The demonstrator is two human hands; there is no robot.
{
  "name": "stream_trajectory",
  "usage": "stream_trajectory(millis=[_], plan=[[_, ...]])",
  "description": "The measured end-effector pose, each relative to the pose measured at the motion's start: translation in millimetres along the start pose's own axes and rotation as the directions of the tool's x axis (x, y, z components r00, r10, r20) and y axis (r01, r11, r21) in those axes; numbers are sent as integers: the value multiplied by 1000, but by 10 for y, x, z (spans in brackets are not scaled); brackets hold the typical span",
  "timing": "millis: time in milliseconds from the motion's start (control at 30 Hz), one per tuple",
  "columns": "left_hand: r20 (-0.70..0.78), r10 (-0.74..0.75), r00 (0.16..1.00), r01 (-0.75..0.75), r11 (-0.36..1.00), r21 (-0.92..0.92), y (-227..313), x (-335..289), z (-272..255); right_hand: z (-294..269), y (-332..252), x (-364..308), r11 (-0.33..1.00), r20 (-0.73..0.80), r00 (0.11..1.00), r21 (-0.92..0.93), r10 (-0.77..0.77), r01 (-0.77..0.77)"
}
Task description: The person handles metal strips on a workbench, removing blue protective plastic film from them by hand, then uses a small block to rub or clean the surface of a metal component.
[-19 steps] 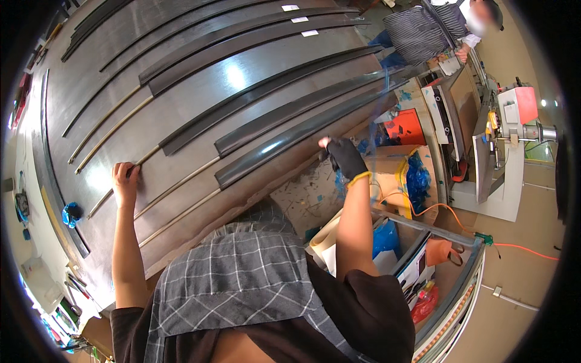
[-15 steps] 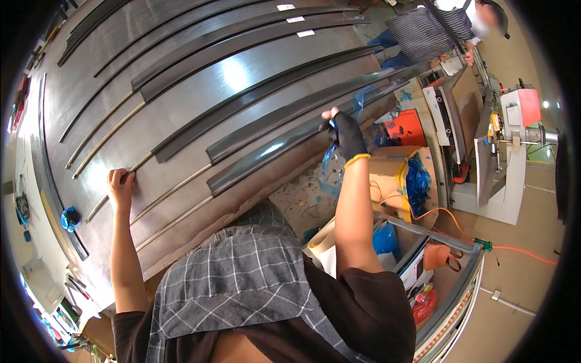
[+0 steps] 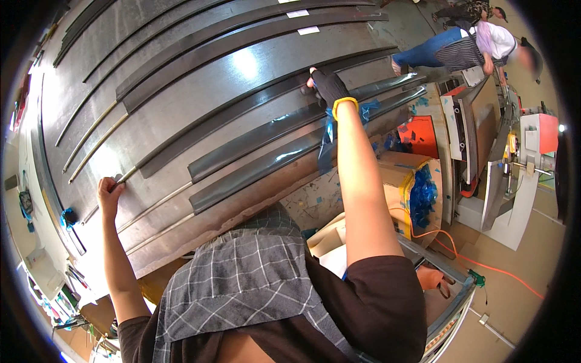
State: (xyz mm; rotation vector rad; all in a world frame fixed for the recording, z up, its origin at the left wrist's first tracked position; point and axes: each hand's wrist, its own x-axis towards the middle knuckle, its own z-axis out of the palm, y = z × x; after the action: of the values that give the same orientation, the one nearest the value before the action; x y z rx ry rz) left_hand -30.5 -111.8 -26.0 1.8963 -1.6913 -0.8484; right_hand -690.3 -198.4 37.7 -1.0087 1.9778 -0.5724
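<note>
My bare left hand (image 3: 110,190) pinches a thin metal rod (image 3: 127,174) that runs out of the near end of a long dark strip (image 3: 218,124) on the metal table (image 3: 200,78). Far along this strip, my right hand (image 3: 330,88), in a black fingerless glove with a yellow cuff, closes its fingers over it. A piece of blue film (image 3: 327,145) hangs below the right wrist, across two nearer glossy dark strips (image 3: 260,136). Each of those also has a rod at its near end.
More dark strips (image 3: 200,54) with white labels lie farther back. Right of the table are an orange sheet (image 3: 417,136), a cardboard box (image 3: 396,175) with blue film scraps (image 3: 425,196), and an orange cable (image 3: 484,266). A person (image 3: 466,51) in a striped apron stands beyond.
My right hand has moved up and left, from the nearest strip to the third one. My left hand has shifted slightly left and down with the rod. The person beyond has stepped away from the table.
</note>
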Motion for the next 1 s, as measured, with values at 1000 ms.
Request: stream_trajectory(millis=[1000], plan=[[-52, 23, 998, -18, 996, 89, 42, -39, 17, 816, -193, -369, 996, -32, 999, 80, -37, 40]])
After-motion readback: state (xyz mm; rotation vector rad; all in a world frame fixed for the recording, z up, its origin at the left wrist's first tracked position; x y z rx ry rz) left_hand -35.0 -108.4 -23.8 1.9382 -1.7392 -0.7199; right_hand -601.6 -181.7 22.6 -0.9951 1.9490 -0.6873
